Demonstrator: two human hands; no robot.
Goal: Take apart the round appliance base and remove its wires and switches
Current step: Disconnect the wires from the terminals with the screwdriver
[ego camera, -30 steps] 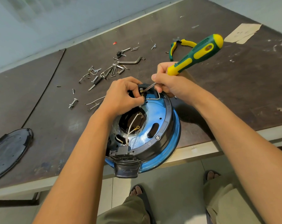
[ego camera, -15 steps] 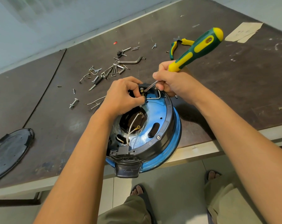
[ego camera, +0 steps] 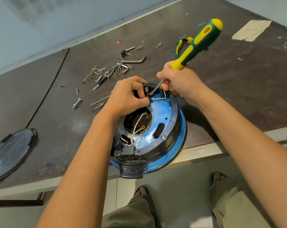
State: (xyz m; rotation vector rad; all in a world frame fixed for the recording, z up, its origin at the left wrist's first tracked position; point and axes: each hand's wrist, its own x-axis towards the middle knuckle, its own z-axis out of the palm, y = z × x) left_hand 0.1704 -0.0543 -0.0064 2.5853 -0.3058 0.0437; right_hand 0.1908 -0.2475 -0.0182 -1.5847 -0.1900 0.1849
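Dark brown worktable (ego camera: 230,99), its near edge under the round blue-and-black appliance base (ego camera: 170,122) I am working on.

My left hand (ego camera: 128,97) rests on the far side of the base, fingers curled, thumb and forefinger pinching a small metal wire terminal (ego camera: 148,95) at the rim. My right hand (ego camera: 180,83), just right of it, grips the green-and-yellow screwdriver (ego camera: 200,41) low down where handle meets shaft, its tip touching that terminal beside my left fingertips. Two white wires with ring ends (ego camera: 133,137) lie loose in the base's central opening, below my left wrist. Beyond my left hand sits a scatter of loose metal screws and bolts (ego camera: 109,71). Beyond my right hand lie green-and-yellow pliers (ego camera: 179,46). Far to my left lies a round black plastic cover (ego camera: 12,153).
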